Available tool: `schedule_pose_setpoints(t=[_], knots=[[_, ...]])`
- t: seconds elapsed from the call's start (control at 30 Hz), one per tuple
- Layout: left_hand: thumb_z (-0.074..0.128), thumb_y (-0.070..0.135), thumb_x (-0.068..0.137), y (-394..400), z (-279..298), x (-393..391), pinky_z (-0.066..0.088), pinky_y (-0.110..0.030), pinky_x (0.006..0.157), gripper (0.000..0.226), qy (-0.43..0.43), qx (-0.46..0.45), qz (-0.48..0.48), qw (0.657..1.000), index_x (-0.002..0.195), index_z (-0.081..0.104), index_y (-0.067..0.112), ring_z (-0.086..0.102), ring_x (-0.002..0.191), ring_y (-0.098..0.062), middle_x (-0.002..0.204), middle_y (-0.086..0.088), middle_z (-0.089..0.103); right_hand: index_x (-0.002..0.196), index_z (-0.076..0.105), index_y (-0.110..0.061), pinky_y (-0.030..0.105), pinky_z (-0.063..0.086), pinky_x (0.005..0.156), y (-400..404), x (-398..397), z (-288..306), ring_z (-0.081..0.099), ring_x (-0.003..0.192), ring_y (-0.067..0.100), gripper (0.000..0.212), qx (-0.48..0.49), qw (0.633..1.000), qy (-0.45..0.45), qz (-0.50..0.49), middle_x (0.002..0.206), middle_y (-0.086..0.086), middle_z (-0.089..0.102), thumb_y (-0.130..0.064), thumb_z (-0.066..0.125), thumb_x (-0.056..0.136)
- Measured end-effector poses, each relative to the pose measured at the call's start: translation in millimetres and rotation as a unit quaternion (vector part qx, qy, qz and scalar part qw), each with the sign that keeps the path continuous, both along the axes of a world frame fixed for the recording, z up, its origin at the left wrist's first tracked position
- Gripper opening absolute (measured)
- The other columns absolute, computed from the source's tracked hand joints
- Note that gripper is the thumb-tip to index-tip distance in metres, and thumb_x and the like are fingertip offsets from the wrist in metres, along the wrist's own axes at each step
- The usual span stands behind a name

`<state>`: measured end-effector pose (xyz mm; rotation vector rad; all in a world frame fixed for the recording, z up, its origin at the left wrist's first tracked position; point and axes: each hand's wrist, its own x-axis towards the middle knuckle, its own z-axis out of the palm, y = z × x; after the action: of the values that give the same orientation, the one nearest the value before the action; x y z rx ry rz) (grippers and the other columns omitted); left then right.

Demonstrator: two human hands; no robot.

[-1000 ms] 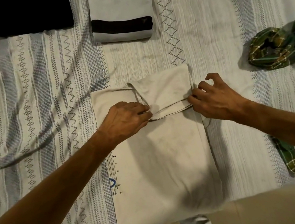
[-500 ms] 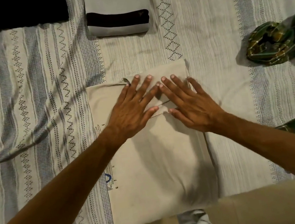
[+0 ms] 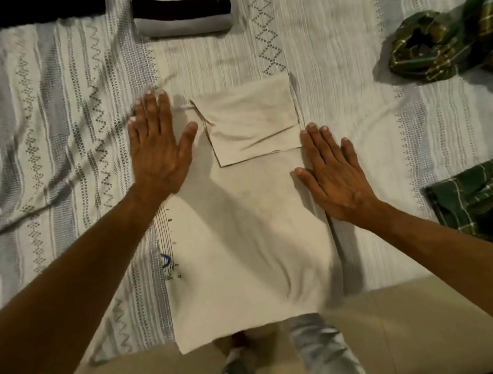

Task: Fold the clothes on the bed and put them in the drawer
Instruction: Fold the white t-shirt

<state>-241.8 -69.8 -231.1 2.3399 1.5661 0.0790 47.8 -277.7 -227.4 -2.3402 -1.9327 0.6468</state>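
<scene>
A beige T-shirt (image 3: pixel 244 233) lies partly folded on the bed, its sleeve turned in as a flap near the top and its lower hem hanging over the bed's front edge. My left hand (image 3: pixel 156 148) lies flat with straight fingers on the shirt's upper left edge. Flat on the shirt's right edge presses my right hand (image 3: pixel 330 173), fingers spread. A crumpled green plaid garment (image 3: pixel 450 37) sits unfolded at the right. No drawer is in view.
A folded black garment (image 3: pixel 34 7) lies at the top left. Next to it rests a folded grey and black stack (image 3: pixel 183 11). More green plaid cloth (image 3: pixel 482 195) lies at the right edge. The patterned bedsheet (image 3: pixel 46 133) covers the bed.
Both hands let go of the sleeve fold, pressed flat together on it, then slid apart to the shirt's left and right edges.
</scene>
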Motion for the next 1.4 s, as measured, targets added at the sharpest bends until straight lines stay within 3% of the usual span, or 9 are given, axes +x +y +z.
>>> schedule_pose_setpoints(t=[0.27, 0.43, 0.57, 0.67, 0.77, 0.93, 1.1, 1.2, 1.4], knots=[[0.054, 0.057, 0.102, -217.8, 13.6, -82.2, 0.017, -0.057, 0.125, 0.077, -0.096, -0.051, 0.175, 0.979, 0.159, 0.032, 0.011, 0.024, 0.154, -0.037, 0.168, -0.018, 0.024, 0.165, 0.015, -0.012, 0.049, 0.014, 0.128, -165.2, -58.7, 18.3, 0.016, 0.157, 0.030, 0.090, 0.029, 0.988, 0.075, -0.132, 0.170, 0.013, 0.017, -0.062, 0.051, 0.099], [0.074, 0.056, 0.090, -344.8, 20.2, -116.0, 0.025, -0.052, 0.113, 0.079, -0.136, -0.028, 0.304, 0.943, 0.146, 0.038, 0.016, 0.032, 0.137, -0.036, 0.147, -0.014, 0.036, 0.145, 0.041, -0.008, 0.048, 0.035, 0.111, -246.5, -117.9, 20.6, 0.038, 0.131, 0.032, 0.083, 0.071, 0.958, 0.057, -0.271, 0.144, 0.016, 0.040, -0.056, 0.075, 0.087], [0.084, 0.060, 0.076, -375.5, 23.3, -118.4, 0.033, -0.058, 0.108, 0.090, -0.204, -0.082, 0.453, 0.864, 0.139, 0.038, 0.015, 0.037, 0.130, -0.032, 0.139, -0.012, 0.039, 0.144, 0.035, -0.011, 0.040, 0.045, 0.103, -265.6, -139.2, 19.4, 0.045, 0.128, 0.030, 0.098, 0.060, 0.827, 0.236, -0.507, 0.140, 0.012, 0.043, -0.035, 0.096, 0.072], [0.090, 0.044, 0.077, -373.0, 18.8, -121.7, 0.047, -0.036, 0.106, 0.084, -0.340, -0.196, 0.482, 0.783, 0.134, 0.036, 0.013, 0.052, 0.127, -0.024, 0.137, -0.008, 0.050, 0.151, 0.032, -0.022, 0.032, 0.040, 0.105, -260.2, -135.1, 13.8, 0.046, 0.134, 0.017, 0.099, 0.005, 0.727, 0.416, -0.546, 0.151, -0.002, 0.046, -0.028, 0.095, 0.074], [0.087, 0.040, 0.083, -367.1, 8.8, -131.4, 0.045, -0.017, 0.089, 0.072, -0.373, -0.313, 0.457, 0.744, 0.130, 0.037, 0.019, 0.063, 0.110, -0.002, 0.126, 0.004, 0.061, 0.147, 0.046, -0.019, 0.039, 0.035, 0.114, -248.8, -127.2, -0.8, 0.053, 0.134, 0.018, 0.085, -0.022, 0.687, 0.475, -0.549, 0.145, -0.002, 0.059, -0.021, 0.091, 0.076], [0.074, 0.033, 0.096, -379.0, -3.2, -137.0, 0.052, -0.020, 0.093, 0.045, -0.370, -0.397, 0.311, 0.780, 0.137, 0.061, 0.019, 0.068, 0.111, -0.002, 0.120, 0.004, 0.074, 0.121, 0.074, -0.031, 0.037, 0.028, 0.105, -252.1, -133.6, -8.1, 0.058, 0.127, 0.012, 0.046, -0.099, 0.713, 0.502, -0.480, 0.124, -0.012, 0.074, -0.038, 0.088, 0.078], [0.082, 0.042, 0.087, -383.4, 1.8, -126.0, 0.050, -0.014, 0.085, 0.041, -0.394, -0.329, 0.406, 0.756, 0.120, 0.073, 0.018, 0.070, 0.101, 0.002, 0.111, 0.007, 0.077, 0.104, 0.080, -0.031, 0.016, 0.042, 0.082, -261.5, -145.3, -6.3, 0.067, 0.101, -0.003, 0.026, -0.076, 0.725, 0.490, -0.477, 0.103, -0.022, 0.078, -0.035, 0.088, 0.079], [0.081, 0.047, 0.088, -380.2, 9.4, -125.9, 0.046, -0.019, 0.096, 0.050, -0.433, -0.316, 0.484, 0.692, 0.128, 0.067, 0.022, 0.067, 0.109, 0.000, 0.116, 0.014, 0.074, 0.106, 0.079, -0.028, 0.003, 0.049, 0.070, -276.9, -140.4, -2.8, 0.072, 0.093, -0.005, 0.026, -0.071, 0.751, 0.493, -0.435, 0.105, -0.016, 0.079, -0.029, 0.087, 0.082], [0.076, 0.053, 0.089, -398.5, 14.8, -110.3, 0.041, -0.013, 0.088, 0.058, -0.369, -0.454, 0.335, 0.738, 0.137, 0.060, 0.027, 0.060, 0.112, 0.013, 0.130, 0.017, 0.066, 0.126, 0.073, -0.019, 0.018, 0.053, 0.085, -300.3, -136.5, 6.2, 0.072, 0.110, 0.010, 0.042, -0.112, 0.755, 0.524, -0.378, 0.118, -0.006, 0.078, -0.015, 0.083, 0.085]])
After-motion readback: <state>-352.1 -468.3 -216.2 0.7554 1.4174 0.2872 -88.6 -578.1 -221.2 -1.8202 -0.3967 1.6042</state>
